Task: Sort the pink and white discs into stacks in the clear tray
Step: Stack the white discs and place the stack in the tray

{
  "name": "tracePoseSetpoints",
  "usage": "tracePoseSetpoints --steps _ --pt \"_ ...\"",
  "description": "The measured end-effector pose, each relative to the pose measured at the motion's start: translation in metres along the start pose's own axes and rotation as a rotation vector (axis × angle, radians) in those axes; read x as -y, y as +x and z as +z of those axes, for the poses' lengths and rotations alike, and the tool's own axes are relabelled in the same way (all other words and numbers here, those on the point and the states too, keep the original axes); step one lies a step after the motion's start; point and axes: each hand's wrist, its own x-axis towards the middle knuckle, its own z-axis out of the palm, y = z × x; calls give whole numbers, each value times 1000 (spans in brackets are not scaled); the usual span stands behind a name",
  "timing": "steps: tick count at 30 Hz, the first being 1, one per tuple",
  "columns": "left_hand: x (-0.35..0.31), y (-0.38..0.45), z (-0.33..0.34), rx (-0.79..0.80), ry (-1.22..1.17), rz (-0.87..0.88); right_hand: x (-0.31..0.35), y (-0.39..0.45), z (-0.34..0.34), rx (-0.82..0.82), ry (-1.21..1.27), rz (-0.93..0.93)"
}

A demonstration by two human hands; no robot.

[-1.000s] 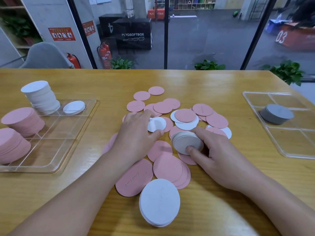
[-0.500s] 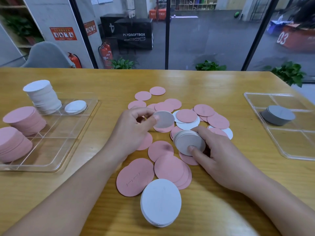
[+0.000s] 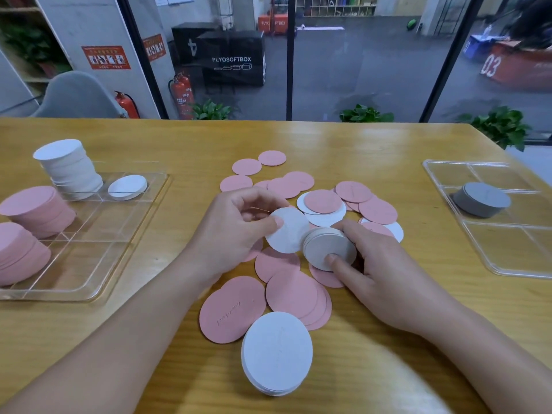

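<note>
We pinch one white disc (image 3: 287, 230) in our left hand (image 3: 236, 231), just beside the small white stack (image 3: 328, 248) that our right hand (image 3: 385, 273) grips; if we misalign it, this tilted stack may slide apart onto the pink discs (image 3: 291, 289) under both hands.

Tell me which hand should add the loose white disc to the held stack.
Left. The left hand already pinches the white disc, right beside the small white stack that the right hand grips.

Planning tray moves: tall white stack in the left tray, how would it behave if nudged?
The tall white stack already leans with its discs offset, so a nudge would likely shear or topple it. The discs look thin and light; they would probably slide apart rather than move as one.
</note>
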Motion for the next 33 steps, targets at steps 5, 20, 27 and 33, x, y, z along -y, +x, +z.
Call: tracePoseSetpoints --steps 5,20,27,33 --pt "-1 -4 4 103 -36 32 0 0 0 -11 1 12" --pt "17 35 26 187 390 206 -3 2 -1 6 37 -19" --pt "-1 75 59 457 769 359 -5 2 -6 17 65 -47" --pt "9 78 50 424 1011 417 -11 0 -11 7 56 -39"
